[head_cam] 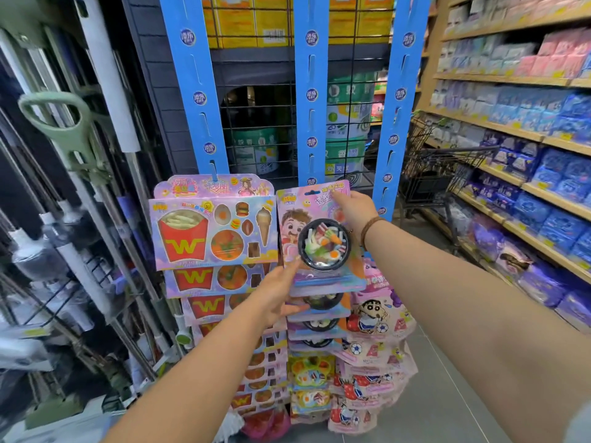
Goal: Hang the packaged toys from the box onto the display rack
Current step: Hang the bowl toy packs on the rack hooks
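A packaged toy with a black bowl of play food (pixel 319 238) is held up against the middle blue hanging strip (pixel 311 100) of the display rack. My right hand (pixel 353 207) pinches the package's top right corner near its hang hole. My left hand (pixel 281 290) grips its lower left edge from below. Several identical bowl packages (pixel 319 318) hang beneath it. On the left blue strip (pixel 198 100) hangs a column of fries-and-food packages (pixel 214 231). Cartoon pouches (pixel 380 318) hang low on the right blue strip (pixel 399 100). No box is in view.
A black wire grid (pixel 256 123) backs the strips, with green tubs behind it. Mops and handles (pixel 64 129) lean at the left. Wooden shelves of blue and pink packs (pixel 527 139) line the right aisle, with a wire shopping cart (pixel 447 167) beside them.
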Demonstrator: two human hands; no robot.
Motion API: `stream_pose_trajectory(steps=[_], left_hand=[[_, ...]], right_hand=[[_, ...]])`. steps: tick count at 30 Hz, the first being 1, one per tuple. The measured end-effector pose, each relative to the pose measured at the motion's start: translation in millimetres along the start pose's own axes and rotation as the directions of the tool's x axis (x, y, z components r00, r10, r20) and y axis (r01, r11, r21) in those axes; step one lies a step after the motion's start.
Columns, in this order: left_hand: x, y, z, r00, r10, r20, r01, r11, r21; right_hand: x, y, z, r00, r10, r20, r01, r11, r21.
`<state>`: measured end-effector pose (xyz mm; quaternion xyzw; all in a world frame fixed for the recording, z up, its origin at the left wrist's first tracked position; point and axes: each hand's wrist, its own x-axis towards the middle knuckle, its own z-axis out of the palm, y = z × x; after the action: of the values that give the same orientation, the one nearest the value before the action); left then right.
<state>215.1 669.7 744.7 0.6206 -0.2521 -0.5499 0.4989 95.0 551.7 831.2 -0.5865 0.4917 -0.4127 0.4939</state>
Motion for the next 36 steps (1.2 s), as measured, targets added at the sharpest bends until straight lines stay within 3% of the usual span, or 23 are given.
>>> stream_pose_trajectory(steps=[9,13,17,22,30,34,36], left_hand=[[11.4,-1.7,-4.9,0.999,0.021,-0.046,-0.012,0.982,0.186],[6.6,-7.2,-2.0,0.998,0.036,-0.042,-0.018,0.932,0.361],[4.3,-15.5,6.3,0.996,-0.078,-0.042,0.088,0.849,0.521],[4.9,-23.8,-0.4,0.989,-0.145,0.001,0.126,0.859,0.496],[-5.8,-34.9,-33.3,0.985,-0.163,0.048,0.120,0.866,0.485],[-28.6,-50.3,-56.0,0.967,-0.249,0.057,0.198,0.872,0.447],[-41.3,-61.9,-69.4,0.959,-0.276,0.067,0.225,0.882,0.414]], right_hand=[[1.7,29.9,2.6,0.996,0.081,0.029,-0.081,0.997,0.010],[1.5,38.2,3.0,1.000,0.011,-0.006,-0.012,0.991,-0.132],[3.0,52.8,4.1,1.000,0.004,-0.030,-0.008,0.992,-0.127],[-5.1,67.2,7.9,0.998,0.027,-0.063,-0.036,0.989,-0.145],[-59.1,94.3,16.3,0.967,0.133,-0.218,-0.129,0.991,0.034],[-103.7,114.6,23.6,0.927,0.216,-0.306,-0.255,0.962,-0.093],[-121.7,129.4,31.0,0.925,0.273,-0.264,-0.316,0.939,-0.135]])
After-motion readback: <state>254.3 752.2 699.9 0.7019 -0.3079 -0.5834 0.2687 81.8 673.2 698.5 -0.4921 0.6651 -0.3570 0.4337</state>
